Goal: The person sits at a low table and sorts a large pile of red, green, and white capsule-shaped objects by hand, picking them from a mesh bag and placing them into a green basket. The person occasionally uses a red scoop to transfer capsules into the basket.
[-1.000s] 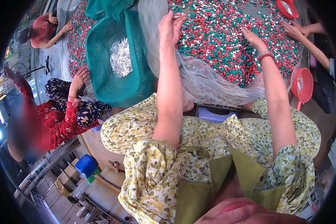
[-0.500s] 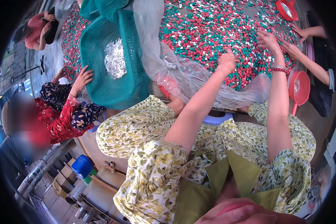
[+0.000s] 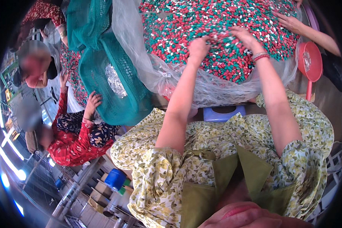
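Small red, green and white pieces lie thickly spread in front of me; their exact kind is too small to tell. My left hand is over their near part, its fingers curled together, and whatever it may hold is hidden. To its right, my right hand, with a red bracelet at the wrist, reaches leftward among the pieces with fingers stretched and apart. Between both hands the pieces look smeared by motion. Crumpled clear plastic sheeting edges the heap on my side.
At left stands a green plastic basket with white slender pieces inside; a person in red touches its rim. A red long-handled scoop is at right, near another person's hand. A purple stool is below the sheeting.
My left hand has shifted left and slightly up. My right hand has come left and down to the pieces, closer to the left one. The whole view has turned somewhat.
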`<state>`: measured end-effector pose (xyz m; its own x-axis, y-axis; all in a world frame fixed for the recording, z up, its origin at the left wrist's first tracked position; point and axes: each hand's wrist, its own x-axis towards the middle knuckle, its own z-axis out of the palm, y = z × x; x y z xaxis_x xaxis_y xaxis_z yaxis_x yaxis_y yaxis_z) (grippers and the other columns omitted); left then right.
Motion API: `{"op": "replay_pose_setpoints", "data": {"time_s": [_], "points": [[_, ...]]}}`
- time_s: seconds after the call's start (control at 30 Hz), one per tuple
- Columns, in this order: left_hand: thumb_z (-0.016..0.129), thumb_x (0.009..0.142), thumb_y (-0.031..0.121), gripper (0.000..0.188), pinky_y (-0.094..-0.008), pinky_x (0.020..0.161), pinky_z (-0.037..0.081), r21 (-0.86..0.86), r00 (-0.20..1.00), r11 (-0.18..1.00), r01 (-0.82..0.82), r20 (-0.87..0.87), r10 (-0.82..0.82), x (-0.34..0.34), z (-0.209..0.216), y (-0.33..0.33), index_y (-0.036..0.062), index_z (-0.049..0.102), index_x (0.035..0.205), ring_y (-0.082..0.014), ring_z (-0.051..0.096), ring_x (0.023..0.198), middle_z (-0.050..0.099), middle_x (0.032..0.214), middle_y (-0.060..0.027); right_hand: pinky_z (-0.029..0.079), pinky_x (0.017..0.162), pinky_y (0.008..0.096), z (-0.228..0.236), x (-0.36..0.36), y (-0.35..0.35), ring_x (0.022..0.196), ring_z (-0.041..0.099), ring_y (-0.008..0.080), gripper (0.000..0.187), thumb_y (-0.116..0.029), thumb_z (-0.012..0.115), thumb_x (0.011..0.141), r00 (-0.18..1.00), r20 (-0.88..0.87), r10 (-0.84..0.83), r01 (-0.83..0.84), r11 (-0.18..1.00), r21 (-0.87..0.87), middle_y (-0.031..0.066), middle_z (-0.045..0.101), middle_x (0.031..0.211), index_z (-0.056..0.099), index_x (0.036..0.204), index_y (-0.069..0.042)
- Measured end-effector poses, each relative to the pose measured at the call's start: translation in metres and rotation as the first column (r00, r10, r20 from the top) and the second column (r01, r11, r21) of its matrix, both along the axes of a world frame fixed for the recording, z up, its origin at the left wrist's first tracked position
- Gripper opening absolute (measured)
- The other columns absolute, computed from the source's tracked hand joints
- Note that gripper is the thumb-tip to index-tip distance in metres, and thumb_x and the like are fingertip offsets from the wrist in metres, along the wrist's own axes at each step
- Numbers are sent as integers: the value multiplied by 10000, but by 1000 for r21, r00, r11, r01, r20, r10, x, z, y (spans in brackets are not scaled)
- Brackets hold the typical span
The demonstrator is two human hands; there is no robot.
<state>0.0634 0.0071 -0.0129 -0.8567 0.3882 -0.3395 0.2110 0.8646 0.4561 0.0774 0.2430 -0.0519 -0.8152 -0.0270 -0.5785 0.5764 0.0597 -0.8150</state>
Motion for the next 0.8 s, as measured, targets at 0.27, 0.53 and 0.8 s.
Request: {"op": "replay_pose_setpoints", "data": {"time_s": [0.27,0.53,0.8], "points": [[687,744,252,271,-404,771,512,-254,993,963,-95,39,108,-43,38,-80,280,683,1014,-277,640,886,667,926,-120,545,634,273,45,18,-111,800,616,153,446,-133,591,830,929,-163,331,-369,839,-399,99,612,1026,501,1254,-28],[750,668,292,444,-403,805,500,-293,947,901,-320,-132,293,-76,51,-85,222,637,1092,-294,627,936,660,983,-134,554,706,305,121,-50,-1,920,614,202,479,-244,577,867,959,-190,211,-201,977,68,122,580,1134,461,1299,-71],[782,608,383,441,-395,786,502,115,993,992,-46,109,34,21,4,28,184,671,986,-276,634,890,664,919,-121,499,781,294,113,-58,64,917,608,157,428,-285,538,896,973,-232,-19,24,999,21,80,598,1135,489,1283,-109]]}}
